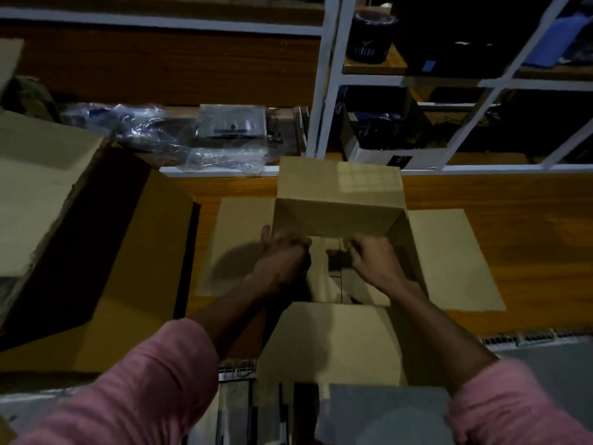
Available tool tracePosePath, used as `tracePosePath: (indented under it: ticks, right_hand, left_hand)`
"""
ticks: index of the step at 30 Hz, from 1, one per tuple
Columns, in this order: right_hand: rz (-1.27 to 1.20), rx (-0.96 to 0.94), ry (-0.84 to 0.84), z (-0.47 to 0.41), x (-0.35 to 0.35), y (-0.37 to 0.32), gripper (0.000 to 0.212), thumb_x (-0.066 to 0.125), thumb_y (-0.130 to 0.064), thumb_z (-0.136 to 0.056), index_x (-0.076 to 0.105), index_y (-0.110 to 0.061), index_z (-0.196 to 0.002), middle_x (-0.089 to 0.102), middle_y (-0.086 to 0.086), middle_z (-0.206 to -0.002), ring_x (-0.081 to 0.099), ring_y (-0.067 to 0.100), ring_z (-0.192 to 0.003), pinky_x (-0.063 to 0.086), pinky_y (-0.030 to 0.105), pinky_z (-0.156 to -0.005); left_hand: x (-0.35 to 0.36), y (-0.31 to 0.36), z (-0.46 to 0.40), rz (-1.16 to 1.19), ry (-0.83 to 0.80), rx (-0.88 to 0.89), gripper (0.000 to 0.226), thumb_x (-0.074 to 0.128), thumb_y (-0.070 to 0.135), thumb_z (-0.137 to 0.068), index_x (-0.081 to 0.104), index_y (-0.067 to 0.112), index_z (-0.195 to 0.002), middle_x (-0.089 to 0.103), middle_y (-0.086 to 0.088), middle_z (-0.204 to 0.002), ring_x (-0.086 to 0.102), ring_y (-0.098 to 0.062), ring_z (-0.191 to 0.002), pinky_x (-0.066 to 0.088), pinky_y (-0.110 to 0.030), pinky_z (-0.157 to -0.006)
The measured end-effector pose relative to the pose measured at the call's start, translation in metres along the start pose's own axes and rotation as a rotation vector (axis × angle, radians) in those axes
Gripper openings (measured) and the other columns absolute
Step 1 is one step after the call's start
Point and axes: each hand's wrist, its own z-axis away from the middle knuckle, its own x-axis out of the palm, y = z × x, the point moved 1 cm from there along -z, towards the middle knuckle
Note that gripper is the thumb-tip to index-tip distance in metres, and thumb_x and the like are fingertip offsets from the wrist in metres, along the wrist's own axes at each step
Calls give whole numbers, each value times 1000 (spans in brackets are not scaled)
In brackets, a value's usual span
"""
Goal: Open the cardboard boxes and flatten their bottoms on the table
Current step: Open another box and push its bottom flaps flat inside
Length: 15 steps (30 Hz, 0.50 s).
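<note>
A brown cardboard box (337, 216) stands open on the wooden table (519, 245), its four top flaps spread outward. Both my hands reach down inside it. My left hand (282, 258) is at the box's left inner wall, fingers curled and blurred. My right hand (372, 255) is lower in the right half, fingers bent down toward the bottom flaps (337, 274), which show a dark gap between them. Whether either hand grips a flap is unclear. A second, larger open box (106, 252) lies to the left.
White metal shelving (327, 91) with dark goods stands behind the table. Crumpled clear plastic (154, 130) and a grey device (231, 120) lie at the back. The table's near edge runs just below the box, with grey floor (385, 412) beneath.
</note>
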Motion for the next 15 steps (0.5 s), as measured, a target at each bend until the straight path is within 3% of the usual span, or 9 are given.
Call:
tracePosePath:
  ticks: [3,5,7,9,11,15]
  right_hand:
    - [-124,7,-167,53,-12,-15,29,50,-30,-105,72,-19,-90,72,-1,-87,67,15,-84,53,35,-76]
    - [-159,11,-212,88,-20,-24,38,44,-40,-106,66,-22,-82,67,-4,-76,61,10,-72,51,35,-68]
    - [-141,-1,-217,114,-22,-30,39,43,-44,-105,65,-23,-81,65,-6,-74,57,8,-68,50,37,-66]
    - [-62,-15,-241,129,-21,-29,27,51,-45,-102,70,-27,-103,72,-6,-96,63,9,-84,53,38,-78]
    - [87,-15,-256,137,-13,-28,35,61,-39,-97,62,-28,-129,69,-5,-121,62,15,-107,48,44,-97]
    - [208,66,-103,146,15,-34,34,71,-22,-89,62,-32,-120,67,-8,-118,58,17,-110,39,42,-96]
  left_hand:
    - [-5,14,49,31,21,114,14,53,35,-100,61,23,-104,69,1,-99,64,-22,-98,25,-56,-115]
    - [5,16,73,-21,80,197,35,38,43,-106,64,21,-102,70,-2,-96,65,-23,-87,38,-55,-106]
    - [17,14,87,-97,136,274,53,29,55,-104,67,19,-98,73,-5,-92,68,-24,-81,41,-55,-100]
    - [21,12,99,-134,78,273,61,26,62,-100,66,17,-111,73,-8,-104,68,-26,-94,37,-57,-103]
    - [24,14,107,-114,39,222,51,35,56,-102,58,19,-127,68,-8,-123,61,-27,-113,27,-53,-111]
    - [20,22,119,-6,89,117,25,49,37,-102,54,23,-122,68,-4,-120,58,-25,-114,27,-45,-110]
